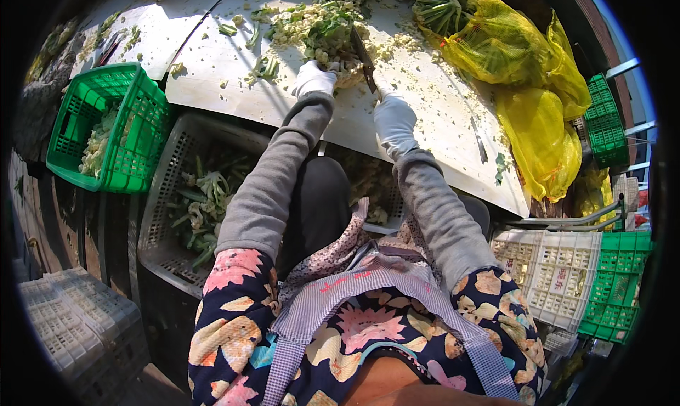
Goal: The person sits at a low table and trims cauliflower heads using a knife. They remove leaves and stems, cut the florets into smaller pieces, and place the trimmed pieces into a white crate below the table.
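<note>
My right hand [394, 120], in a white glove, grips the handle of a knife [363, 58] with a broad dark blade pointing away from me. The blade stands against the right side of a cauliflower [348, 75] on the white tabletop [234, 95]. My left hand [315, 79], also gloved in white, holds the cauliflower from its left side; the fingertips are partly hidden. Green leaves [328, 31] and crumbled florets [289, 30] lie heaped just beyond both hands.
Yellow mesh bags [499, 44] slump over the table's right side, near a second knife [479, 140]. At left, a green crate [135, 135] holds florets. A grey crate [154, 230] of trimmings sits below the table edge. White crates [558, 273] stand at right, more [79, 321] at lower left.
</note>
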The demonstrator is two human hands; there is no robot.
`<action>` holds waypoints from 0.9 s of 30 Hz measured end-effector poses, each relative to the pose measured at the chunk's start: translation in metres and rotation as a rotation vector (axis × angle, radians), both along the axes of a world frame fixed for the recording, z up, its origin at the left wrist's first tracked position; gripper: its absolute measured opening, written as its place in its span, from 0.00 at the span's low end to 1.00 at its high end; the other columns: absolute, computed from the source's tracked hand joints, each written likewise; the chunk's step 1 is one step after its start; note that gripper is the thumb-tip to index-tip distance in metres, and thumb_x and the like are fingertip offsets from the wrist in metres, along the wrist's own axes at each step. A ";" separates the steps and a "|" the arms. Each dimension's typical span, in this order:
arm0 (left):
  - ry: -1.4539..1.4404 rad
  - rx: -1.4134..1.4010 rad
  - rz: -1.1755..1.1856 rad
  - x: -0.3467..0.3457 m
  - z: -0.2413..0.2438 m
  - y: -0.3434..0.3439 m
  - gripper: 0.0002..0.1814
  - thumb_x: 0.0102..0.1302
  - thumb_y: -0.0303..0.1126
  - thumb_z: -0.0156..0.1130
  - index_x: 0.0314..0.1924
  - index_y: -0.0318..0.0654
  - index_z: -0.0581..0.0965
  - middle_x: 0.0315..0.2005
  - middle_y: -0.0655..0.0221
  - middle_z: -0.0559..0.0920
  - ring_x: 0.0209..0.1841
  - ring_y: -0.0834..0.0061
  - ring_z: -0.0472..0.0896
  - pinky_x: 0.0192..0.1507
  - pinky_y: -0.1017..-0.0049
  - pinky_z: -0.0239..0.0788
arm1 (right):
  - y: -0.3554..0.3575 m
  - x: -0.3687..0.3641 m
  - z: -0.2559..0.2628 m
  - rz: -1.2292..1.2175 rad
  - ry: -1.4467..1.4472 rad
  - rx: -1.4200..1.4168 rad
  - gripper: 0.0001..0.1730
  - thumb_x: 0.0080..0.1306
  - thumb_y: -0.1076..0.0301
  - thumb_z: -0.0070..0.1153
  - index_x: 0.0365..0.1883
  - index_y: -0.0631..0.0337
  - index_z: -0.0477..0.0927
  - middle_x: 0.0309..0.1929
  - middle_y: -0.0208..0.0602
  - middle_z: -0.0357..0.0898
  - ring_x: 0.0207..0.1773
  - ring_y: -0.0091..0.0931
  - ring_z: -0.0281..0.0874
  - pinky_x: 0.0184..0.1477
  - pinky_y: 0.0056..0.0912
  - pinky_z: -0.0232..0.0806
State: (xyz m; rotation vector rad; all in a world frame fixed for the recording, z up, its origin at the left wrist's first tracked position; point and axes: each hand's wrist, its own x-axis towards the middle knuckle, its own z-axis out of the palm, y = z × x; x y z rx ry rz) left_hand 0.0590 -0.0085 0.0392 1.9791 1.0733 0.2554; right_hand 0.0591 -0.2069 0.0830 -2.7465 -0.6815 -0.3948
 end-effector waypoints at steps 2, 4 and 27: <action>0.019 -0.001 -0.040 0.004 0.003 -0.003 0.29 0.57 0.59 0.70 0.51 0.47 0.83 0.48 0.62 0.86 0.53 0.61 0.84 0.54 0.62 0.74 | 0.002 0.016 0.001 -0.009 0.125 -0.046 0.27 0.69 0.70 0.45 0.64 0.34 0.77 0.40 0.43 0.85 0.40 0.42 0.84 0.43 0.44 0.75; 0.069 0.009 -0.036 0.000 0.011 -0.006 0.27 0.58 0.58 0.70 0.51 0.49 0.84 0.47 0.63 0.87 0.53 0.61 0.84 0.53 0.63 0.74 | 0.008 0.025 0.016 0.053 0.162 -0.033 0.25 0.69 0.70 0.45 0.62 0.38 0.78 0.41 0.44 0.85 0.42 0.43 0.84 0.45 0.44 0.74; -0.177 0.080 -0.330 0.074 -0.006 0.077 0.22 0.66 0.38 0.58 0.62 0.55 0.76 0.49 0.54 0.84 0.52 0.53 0.82 0.56 0.62 0.71 | 0.017 0.031 0.067 0.156 0.107 -0.154 0.22 0.67 0.71 0.47 0.58 0.48 0.79 0.41 0.45 0.86 0.43 0.43 0.85 0.46 0.44 0.75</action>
